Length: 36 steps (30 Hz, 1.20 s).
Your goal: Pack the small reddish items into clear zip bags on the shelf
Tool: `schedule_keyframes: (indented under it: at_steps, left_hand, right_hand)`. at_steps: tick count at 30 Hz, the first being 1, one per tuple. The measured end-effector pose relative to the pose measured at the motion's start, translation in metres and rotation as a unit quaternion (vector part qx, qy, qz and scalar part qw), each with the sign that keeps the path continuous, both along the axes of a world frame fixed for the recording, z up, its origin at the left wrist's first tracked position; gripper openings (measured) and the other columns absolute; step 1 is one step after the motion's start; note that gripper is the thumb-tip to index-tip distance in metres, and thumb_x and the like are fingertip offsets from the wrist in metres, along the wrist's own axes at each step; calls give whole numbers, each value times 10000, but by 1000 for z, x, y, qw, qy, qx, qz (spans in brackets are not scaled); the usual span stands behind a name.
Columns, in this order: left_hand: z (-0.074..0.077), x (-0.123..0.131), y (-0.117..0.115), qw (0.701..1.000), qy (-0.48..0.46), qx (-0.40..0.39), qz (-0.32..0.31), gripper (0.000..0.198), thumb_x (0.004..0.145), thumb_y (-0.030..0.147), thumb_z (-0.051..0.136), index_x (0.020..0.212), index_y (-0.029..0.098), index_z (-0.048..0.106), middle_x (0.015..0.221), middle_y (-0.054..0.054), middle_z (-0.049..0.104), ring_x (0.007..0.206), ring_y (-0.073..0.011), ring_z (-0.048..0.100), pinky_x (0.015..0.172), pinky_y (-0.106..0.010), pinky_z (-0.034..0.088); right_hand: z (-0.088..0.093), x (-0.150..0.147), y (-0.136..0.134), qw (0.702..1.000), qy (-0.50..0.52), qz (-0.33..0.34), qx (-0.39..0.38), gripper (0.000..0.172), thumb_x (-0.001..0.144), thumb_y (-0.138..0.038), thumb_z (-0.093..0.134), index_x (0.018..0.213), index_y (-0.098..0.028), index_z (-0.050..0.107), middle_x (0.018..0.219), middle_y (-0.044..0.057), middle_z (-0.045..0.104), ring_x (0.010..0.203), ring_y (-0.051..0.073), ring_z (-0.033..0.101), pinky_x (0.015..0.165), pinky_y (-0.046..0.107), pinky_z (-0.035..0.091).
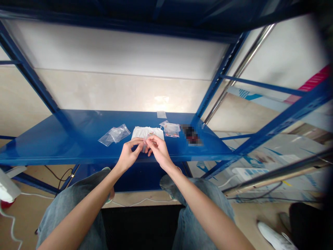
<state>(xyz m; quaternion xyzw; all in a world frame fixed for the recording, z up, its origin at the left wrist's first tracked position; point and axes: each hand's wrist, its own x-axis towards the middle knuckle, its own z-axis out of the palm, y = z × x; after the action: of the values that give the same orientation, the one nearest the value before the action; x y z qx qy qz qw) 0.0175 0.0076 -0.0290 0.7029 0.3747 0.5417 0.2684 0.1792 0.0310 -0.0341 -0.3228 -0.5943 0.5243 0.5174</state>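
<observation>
L hand & R hand both pinching sm. clear bag over front edge of white cloth, on blue shelf; flat bags L of cloth, filled bag R.

You hold a small clear bag between the fingertips of your left hand and right hand, above the near edge of a blue shelf. Just beyond your hands lies a white sheet. To your left, clear plastic bags overlap on the shelf; to your right sit packets with small reddish contents, then a blurred dark object. A pale packet lies at the far edge.
</observation>
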Motion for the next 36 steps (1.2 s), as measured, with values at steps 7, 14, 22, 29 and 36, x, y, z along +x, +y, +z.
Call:
schedule_keyframes:
  at_steps: [7,14,22,29,36]
  left_hand:
    - [-2,-5,7,998,-36,-40,-45,234,954,356,631,863,193,773,1007,-81,757,1006,-251,678,953,-371,478]
    - [-4,-6,9,995,-47,-53,-64,251,957,373,625,866,183,763,961,-83,743,973,-252,669,923,-369,476]
    - [-4,-7,8,997,-16,-39,-65,234,970,356,612,913,184,762,982,-77,746,971,-237,668,916,-353,470]
    - [-3,-7,7,997,-5,-44,-56,284,981,376,583,861,173,742,898,-72,722,850,-209,641,826,-332,473]
    - [0,-2,4,999,-13,-32,-38,250,935,399,651,851,180,738,847,-68,722,835,-213,664,820,-333,499]
  right_hand:
    - [-1,0,0,1000,5,-2,9,315,862,-510,707,901,-213,609,705,-19,617,574,132,638,426,203,476]
    - [0,0,-1,1000,3,10,13,310,877,-516,689,903,-222,594,697,-19,624,591,144,654,439,215,504]
    - [0,0,-1,1000,-1,7,15,344,849,-538,714,864,-223,577,704,-22,627,582,142,649,433,217,501]
    - [3,-1,-6,1000,-12,-7,14,349,845,-532,726,880,-216,582,670,-17,642,601,159,668,448,218,494]
    - [1,0,-9,999,-36,-6,27,338,864,-525,711,874,-222,564,725,-8,648,622,158,663,473,227,500]
